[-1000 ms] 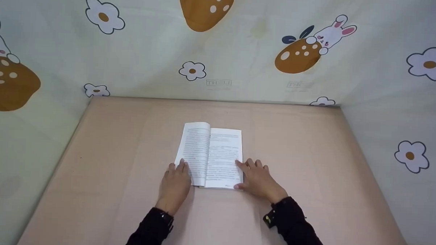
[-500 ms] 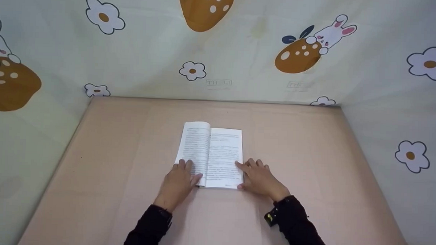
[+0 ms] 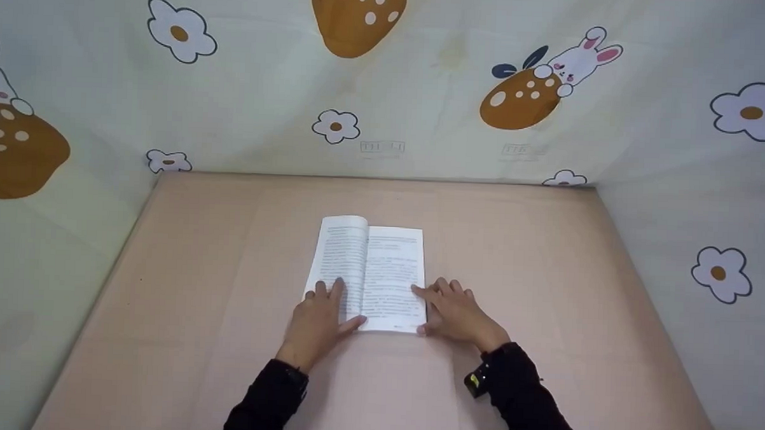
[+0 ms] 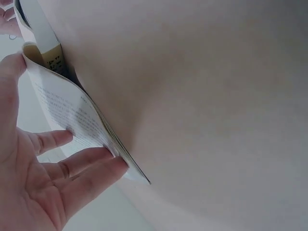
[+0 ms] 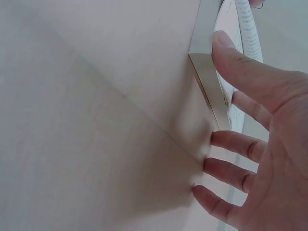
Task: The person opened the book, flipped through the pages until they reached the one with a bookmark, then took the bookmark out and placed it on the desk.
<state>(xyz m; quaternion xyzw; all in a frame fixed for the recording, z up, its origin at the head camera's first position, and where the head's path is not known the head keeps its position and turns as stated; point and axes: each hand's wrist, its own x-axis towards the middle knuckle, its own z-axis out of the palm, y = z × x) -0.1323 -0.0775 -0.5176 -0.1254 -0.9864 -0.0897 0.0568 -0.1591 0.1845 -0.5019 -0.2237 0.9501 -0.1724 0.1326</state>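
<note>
Book [image 3: 371, 272] lies open on the surface [image 3: 376, 386], so opening looks done, though the bowed left pages [image 3: 344, 252] are not yet flat, the left hand [image 3: 315, 327] resting on them, the right hand [image 3: 460, 314] touching the right edge, both relaxed, grasping nothing.

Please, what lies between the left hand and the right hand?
Mostly the right page of the open book, as the head view shows.

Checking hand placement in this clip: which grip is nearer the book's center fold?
Left. The left grip rests on the left page, thumb tip by the lower end of the center fold; the right grip is at the outer edge of the right page.
</note>
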